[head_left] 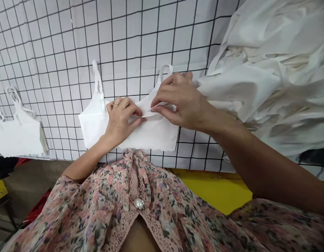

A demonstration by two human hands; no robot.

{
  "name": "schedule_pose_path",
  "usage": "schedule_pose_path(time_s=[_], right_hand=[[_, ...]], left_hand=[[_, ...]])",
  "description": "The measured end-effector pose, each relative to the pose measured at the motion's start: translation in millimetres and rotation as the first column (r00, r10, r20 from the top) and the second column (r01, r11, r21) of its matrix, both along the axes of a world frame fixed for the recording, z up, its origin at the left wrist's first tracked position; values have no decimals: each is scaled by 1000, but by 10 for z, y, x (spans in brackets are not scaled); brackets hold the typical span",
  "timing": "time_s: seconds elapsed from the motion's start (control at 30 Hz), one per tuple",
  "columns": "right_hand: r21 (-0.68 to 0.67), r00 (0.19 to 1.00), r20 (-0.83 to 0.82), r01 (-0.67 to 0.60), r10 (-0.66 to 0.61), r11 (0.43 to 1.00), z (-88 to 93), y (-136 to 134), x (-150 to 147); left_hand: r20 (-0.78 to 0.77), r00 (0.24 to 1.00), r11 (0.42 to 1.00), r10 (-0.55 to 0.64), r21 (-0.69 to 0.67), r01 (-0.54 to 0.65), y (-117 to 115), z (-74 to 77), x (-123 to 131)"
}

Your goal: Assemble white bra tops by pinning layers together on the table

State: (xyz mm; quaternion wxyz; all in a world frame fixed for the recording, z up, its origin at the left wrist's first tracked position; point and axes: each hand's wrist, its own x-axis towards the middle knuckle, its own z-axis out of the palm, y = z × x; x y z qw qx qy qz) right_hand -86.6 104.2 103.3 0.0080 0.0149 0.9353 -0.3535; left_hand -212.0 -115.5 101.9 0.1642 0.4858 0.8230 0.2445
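Observation:
A white bralette (162, 134) lies spread on the grid-patterned cloth in front of me, its two straps pointing away. My left hand (121, 117), with a ring on one finger, rests on its middle, thumb and fingers pinching the top edge. To its right, my right hand (179, 99) is closed, thumb and forefinger pinched at the upper edge near the right strap (165, 68). A tiny dark mark or piece shows at these fingertips, too small to make out. The fabric between the hands is slightly lifted.
A large heap of white garments (272, 77) covers the right side of the grid-patterned table (125, 35). More white bralettes (19, 131) lie flat at the far left. Below the table's front edge, a yellow surface (214, 190) shows on the right.

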Motion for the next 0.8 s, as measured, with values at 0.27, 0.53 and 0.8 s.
schedule_pose_path(time_s=[0.27, 0.53, 0.8], right_hand=[[81, 981, -3, -194, 195, 978, 50, -94, -25], [87, 983, -53, -173, 178, 981, -43, -98, -18], [71, 979, -107, -165, 172, 984, -62, -210, -54]], left_hand=[[2, 996, 995, -85, 57, 85, -34, -67, -10], [15, 993, 980, -114, 167, 110, -56, -101, -20], [97, 989, 992, -109, 71, 102, -19, -36, -31]])
